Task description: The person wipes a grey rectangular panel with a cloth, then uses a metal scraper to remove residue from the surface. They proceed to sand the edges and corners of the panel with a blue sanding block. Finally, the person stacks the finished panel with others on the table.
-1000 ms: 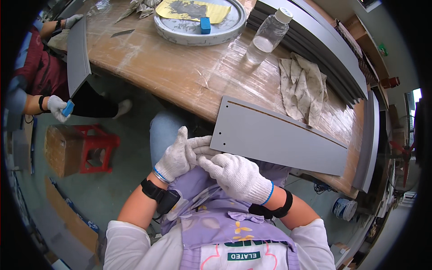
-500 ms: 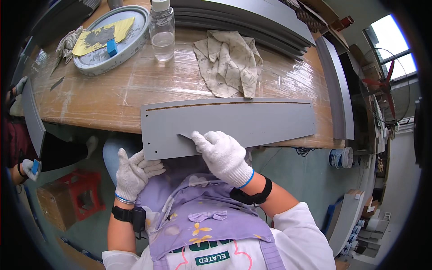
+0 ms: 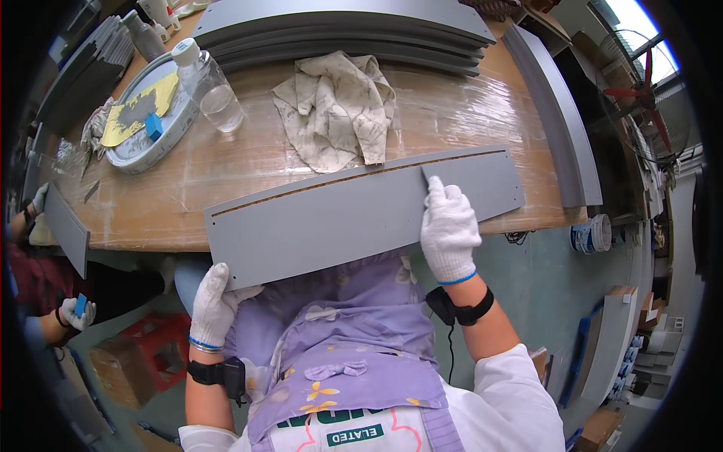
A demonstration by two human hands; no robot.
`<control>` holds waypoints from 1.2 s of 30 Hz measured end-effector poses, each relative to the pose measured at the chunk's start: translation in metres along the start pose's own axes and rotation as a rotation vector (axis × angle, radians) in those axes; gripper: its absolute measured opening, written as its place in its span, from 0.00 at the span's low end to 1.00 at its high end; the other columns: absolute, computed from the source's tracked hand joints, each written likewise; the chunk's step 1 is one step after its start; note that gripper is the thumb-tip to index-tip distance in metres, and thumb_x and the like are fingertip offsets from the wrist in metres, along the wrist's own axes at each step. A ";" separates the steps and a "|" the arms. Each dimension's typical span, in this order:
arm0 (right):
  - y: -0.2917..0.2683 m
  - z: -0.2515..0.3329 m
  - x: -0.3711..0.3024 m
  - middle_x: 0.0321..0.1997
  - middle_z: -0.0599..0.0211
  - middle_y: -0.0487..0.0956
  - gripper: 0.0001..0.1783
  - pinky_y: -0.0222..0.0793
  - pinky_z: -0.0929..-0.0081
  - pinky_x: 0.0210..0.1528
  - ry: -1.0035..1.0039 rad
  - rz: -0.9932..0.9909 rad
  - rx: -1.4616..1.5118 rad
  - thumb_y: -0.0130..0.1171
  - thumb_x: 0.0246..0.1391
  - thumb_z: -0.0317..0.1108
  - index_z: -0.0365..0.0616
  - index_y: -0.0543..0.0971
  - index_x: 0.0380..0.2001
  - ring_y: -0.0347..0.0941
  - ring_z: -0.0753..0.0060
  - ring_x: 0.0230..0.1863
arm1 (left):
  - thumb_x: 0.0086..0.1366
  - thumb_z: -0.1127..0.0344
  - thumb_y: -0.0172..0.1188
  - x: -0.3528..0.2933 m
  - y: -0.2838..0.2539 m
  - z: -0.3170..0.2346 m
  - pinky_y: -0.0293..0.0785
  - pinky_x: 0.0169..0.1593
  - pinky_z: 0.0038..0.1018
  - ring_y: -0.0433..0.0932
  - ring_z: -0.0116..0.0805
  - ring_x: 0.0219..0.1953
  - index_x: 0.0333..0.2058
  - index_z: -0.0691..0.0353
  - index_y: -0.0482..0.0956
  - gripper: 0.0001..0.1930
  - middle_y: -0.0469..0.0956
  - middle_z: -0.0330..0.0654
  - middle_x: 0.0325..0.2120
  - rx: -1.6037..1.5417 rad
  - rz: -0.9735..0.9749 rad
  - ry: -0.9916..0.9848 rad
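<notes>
A long grey panel [image 3: 361,203] with a narrow brown groove along its far edge and small holes at its ends lies at the table's near edge, slanting up to the right. Its near left corner is in my gloved left hand [image 3: 213,305], the thumb at the edge and the fingers partly hidden underneath. My gloved right hand [image 3: 450,230] is closed around a thin, dark, pointed blade [image 3: 425,175], whose tip is by the groove toward the panel's right end. A crumpled stained cloth [image 3: 335,105] lies just beyond the panel.
A clear bottle [image 3: 218,102] stands beside a round grey lid [image 3: 169,143] carrying yellow sandpaper [image 3: 139,113] and a blue block [image 3: 154,126]. Stacked grey panels [image 3: 339,34] lie at the back, another panel [image 3: 553,120] at right. A co-worker's gloved hand [image 3: 77,311] is at left.
My right hand has carried the blade rightward and away from me along the panel. The panel has turned, its left end nearer me. My left hand has closed on its corner.
</notes>
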State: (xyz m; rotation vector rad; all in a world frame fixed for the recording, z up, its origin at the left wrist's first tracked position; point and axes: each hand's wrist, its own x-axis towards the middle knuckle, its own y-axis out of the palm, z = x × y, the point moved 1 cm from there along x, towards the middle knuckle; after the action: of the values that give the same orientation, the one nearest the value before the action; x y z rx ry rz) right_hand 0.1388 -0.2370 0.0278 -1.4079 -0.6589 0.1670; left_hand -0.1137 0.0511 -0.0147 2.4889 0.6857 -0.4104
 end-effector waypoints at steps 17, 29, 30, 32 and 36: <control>0.009 -0.161 0.030 0.39 0.56 0.77 0.12 0.75 0.56 0.42 0.386 -0.105 0.223 0.56 0.58 0.34 0.53 0.80 0.45 0.77 0.48 0.41 | 0.74 0.55 0.48 0.005 0.003 -0.003 0.86 0.38 0.48 0.85 0.51 0.33 0.50 0.68 0.73 0.20 0.82 0.55 0.39 0.045 -0.083 -0.002; -0.003 -0.125 0.028 0.36 0.58 0.77 0.10 0.76 0.57 0.42 0.205 0.022 0.345 0.59 0.54 0.33 0.50 0.80 0.41 0.78 0.52 0.41 | 0.73 0.50 0.49 0.017 -0.007 0.002 0.86 0.35 0.44 0.85 0.47 0.37 0.55 0.65 0.70 0.24 0.81 0.50 0.43 0.044 -0.179 -0.028; 0.003 -0.154 0.029 0.37 0.57 0.78 0.10 0.75 0.56 0.42 0.334 -0.087 0.255 0.59 0.55 0.33 0.50 0.80 0.41 0.77 0.51 0.41 | 0.73 0.50 0.49 0.018 -0.009 0.001 0.86 0.35 0.44 0.85 0.47 0.37 0.55 0.65 0.70 0.24 0.81 0.50 0.43 0.054 -0.168 -0.029; 0.008 -0.216 0.028 0.40 0.55 0.79 0.10 0.75 0.55 0.45 0.658 -0.065 0.045 0.57 0.58 0.33 0.47 0.80 0.42 0.78 0.49 0.42 | 0.73 0.49 0.50 0.014 0.003 -0.004 0.87 0.34 0.43 0.84 0.45 0.38 0.55 0.65 0.69 0.24 0.80 0.49 0.44 0.072 -0.167 -0.031; 0.002 -0.246 0.004 0.42 0.53 0.80 0.11 0.75 0.58 0.46 0.611 -0.269 0.341 0.57 0.60 0.33 0.43 0.80 0.43 0.78 0.48 0.43 | 0.72 0.47 0.51 0.017 0.005 -0.008 0.87 0.34 0.43 0.84 0.44 0.38 0.55 0.64 0.69 0.25 0.79 0.48 0.43 0.106 -0.092 -0.032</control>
State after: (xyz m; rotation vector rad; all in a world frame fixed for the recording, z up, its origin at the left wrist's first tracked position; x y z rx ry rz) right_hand 0.2694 -0.4449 0.0228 -0.9548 -0.2839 -0.3413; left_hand -0.0957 0.0588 -0.0137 2.5501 0.7863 -0.5327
